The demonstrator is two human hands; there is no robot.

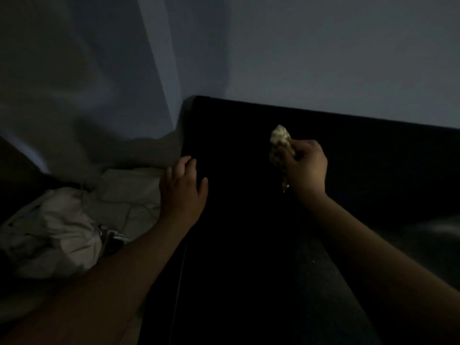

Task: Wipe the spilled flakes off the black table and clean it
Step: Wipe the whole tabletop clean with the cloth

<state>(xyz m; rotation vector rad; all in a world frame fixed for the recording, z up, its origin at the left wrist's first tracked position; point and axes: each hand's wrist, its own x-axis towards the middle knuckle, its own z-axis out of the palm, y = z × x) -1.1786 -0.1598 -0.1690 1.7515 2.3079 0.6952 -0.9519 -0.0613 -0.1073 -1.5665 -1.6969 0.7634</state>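
table (pixel 249 135): black, centre to 3 o'clock (flakes too dark to see)
bedding (pixel 62 232): pale heap, 8 o'clock
left hand (pixel 183 188): fingers loosely spread, at table's left edge
right hand (pixel 308 168): fingers curled round rag
rag (pixel 280 136): crumpled, 1 o'clock over table

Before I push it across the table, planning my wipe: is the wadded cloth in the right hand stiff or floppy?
Probably floppy: the cloth crumples in the right hand, a tail dangling below. Likely light, held single-handed.
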